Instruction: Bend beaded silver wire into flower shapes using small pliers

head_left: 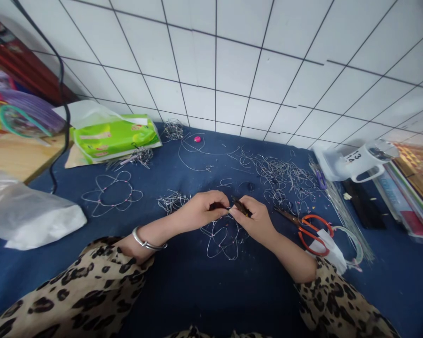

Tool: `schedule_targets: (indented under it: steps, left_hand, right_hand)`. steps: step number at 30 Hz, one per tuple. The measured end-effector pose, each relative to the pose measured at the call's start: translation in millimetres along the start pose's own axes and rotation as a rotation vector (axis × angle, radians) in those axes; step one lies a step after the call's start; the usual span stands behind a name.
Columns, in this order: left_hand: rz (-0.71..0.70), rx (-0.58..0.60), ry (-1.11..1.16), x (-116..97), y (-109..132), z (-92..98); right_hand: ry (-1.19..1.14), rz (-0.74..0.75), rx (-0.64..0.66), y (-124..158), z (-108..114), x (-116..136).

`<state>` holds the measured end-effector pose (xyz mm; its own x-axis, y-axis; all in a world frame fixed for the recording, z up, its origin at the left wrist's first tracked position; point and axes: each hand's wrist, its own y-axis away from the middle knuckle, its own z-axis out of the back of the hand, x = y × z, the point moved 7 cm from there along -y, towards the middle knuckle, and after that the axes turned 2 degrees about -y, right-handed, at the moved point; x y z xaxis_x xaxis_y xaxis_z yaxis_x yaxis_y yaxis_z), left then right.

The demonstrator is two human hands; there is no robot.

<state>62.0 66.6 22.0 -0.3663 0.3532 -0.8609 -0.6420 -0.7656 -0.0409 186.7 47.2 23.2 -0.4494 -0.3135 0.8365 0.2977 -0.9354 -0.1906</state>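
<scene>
In front of me a flower-shaped wire frame [223,242] with small pink beads hangs or lies just below both hands; I cannot tell if it touches the cloth. My left hand [201,210] is closed, thumb and fingers pinching the frame's upper wire. Close against it, my right hand [255,219] is closed around a small dark tool [242,206] that looks like pliers, its fingertips also at the wire. The tool's jaws are largely hidden. A similar wire flower [114,193] rests flat to the left, and a wire bundle [172,201] is beside my left wrist.
Orange-handled scissors [315,234] and tangled wire pieces [285,173] lie to the right. Farther right stand a white mug [366,162] and stacked books [409,197]. On the left are a green tissue pack [116,136] and a plastic bag [31,211]. A tiled wall [232,65] rises behind.
</scene>
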Motion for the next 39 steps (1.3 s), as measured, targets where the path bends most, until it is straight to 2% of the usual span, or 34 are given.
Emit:
schedule_targets:
  steps: [4, 9, 15, 20, 23, 25, 27, 29, 31, 33, 35, 39]
  left_hand:
    - [0.012, -0.024, 0.041, 3.0, 0.2, -0.4]
    - [-0.032, -0.016, -0.041, 0.9, -0.9, 0.7]
    - [-0.019, 0.001, -0.052, 3.4, -1.5, 0.9]
    - [0.041, 0.024, -0.022, 6.2, -0.5, 0.5]
    - [0.067, 0.034, 0.014, 7.7, -0.3, 0.0]
    - [0.08, 0.038, 0.035, 9.1, -0.2, -0.3]
    - [0.088, 0.037, 0.046, 10.3, 0.0, -0.1]
    - [0.092, 0.034, 0.04, 11.1, 0.3, 0.5]
    - [0.097, 0.034, 0.028, 11.4, 0.6, 0.7]
    - [0.104, 0.032, 0.024, 11.8, 0.5, 0.7]
    - [0.113, 0.031, 0.042, 12.5, 0.2, 0.1]
    - [0.124, 0.044, 0.111, 14.4, 0.1, -2.4]
  right_hand:
    - [-0.002, 0.0, 0.002, 0.1, 0.0, -0.7]
    - [0.011, 0.0, -0.004, 0.1, -0.2, -1.8]
    - [0.002, -0.036, 0.012, 0.2, 1.8, -1.2]
    - [-0.162, -0.169, -0.059, -0.6, 12.3, -8.5]
    - [-0.237, -0.18, -0.072, -3.3, 18.3, -7.2]
    - [-0.141, -0.161, -0.019, -5.3, 21.3, -1.5]
    - [0.086, -0.108, 0.068, -5.8, 23.3, 7.7]
    - [0.352, 0.006, 0.185, -3.1, 21.2, 19.8]
    - [0.622, 0.091, 0.222, 1.7, 21.3, 29.0]
    - [0.827, 0.098, 0.225, 6.5, 21.1, 33.1]
    - [0.934, 0.092, 0.235, 10.7, 18.1, 36.1]
    - [1.006, 0.087, 0.237, 15.1, 10.8, 40.3]
